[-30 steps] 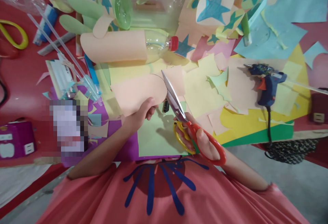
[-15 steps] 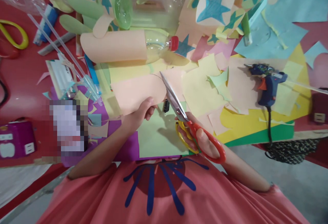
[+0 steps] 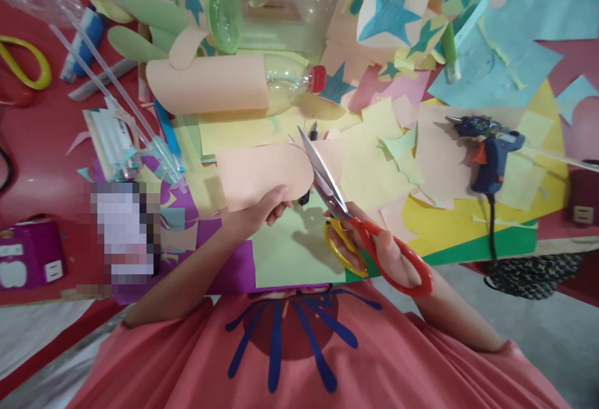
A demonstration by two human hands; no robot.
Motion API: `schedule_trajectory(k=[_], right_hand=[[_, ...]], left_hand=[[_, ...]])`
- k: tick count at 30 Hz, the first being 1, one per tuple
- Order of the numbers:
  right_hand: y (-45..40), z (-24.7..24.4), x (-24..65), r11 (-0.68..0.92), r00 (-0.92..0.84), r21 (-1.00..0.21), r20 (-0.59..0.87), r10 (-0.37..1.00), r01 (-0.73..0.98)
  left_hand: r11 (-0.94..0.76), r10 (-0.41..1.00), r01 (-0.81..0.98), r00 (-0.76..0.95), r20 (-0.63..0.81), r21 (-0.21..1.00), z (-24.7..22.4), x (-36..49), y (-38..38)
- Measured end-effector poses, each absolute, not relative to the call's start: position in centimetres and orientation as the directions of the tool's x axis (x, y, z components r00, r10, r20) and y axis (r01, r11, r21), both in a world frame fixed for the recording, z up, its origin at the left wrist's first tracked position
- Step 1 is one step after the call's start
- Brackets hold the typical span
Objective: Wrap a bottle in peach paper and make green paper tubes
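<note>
My left hand point(image 3: 271, 206) pinches the lower edge of a pale peach paper piece point(image 3: 262, 175) whose right end is rounded. In my right hand point(image 3: 374, 244) are scissors point(image 3: 330, 194) with one red and one yellow handle loop, my fingers through the loops. Their blades point up and away, along the paper's rounded right end. Beneath the paper a black pen or marker point(image 3: 314, 131) is partly hidden. A light green sheet point(image 3: 294, 253) lies under both hands.
A plastic bottle wrapped in peach paper point(image 3: 210, 83) with a red cap lies beyond the paper. A blue glue gun point(image 3: 489, 159) rests at right, its cord hanging over the edge. Paper scraps, a blurred phone point(image 3: 124, 228) and a purple box point(image 3: 32, 253) are around.
My left hand and the peach paper have shifted a little to the right. The scissors have moved right too, and more of the black pen shows behind the blade tips.
</note>
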State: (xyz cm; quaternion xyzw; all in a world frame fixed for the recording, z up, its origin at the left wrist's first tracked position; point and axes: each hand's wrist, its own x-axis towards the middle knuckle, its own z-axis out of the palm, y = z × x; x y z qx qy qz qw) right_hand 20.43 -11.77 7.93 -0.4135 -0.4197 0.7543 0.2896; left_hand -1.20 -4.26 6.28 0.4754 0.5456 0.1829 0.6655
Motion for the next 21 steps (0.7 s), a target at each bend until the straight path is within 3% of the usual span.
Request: schedule_trajectory(k=[7, 21], right_hand=[[-11.6, 8.4, 20.0, -0.503, -0.477, -0.848, -0.378, 0.793, -0.164], [-11.4, 9.1, 20.4, -0.508, -0.496, -0.856, -0.402, 0.770, -0.094]], left_hand=[[0.556, 0.759, 0.244, 0.243, -0.605, 0.795, 6.1, -1.5, -4.2], [0.575, 0.796, 0.115, 0.151, -0.586, 0.810, 5.9, -1.6, -4.3]])
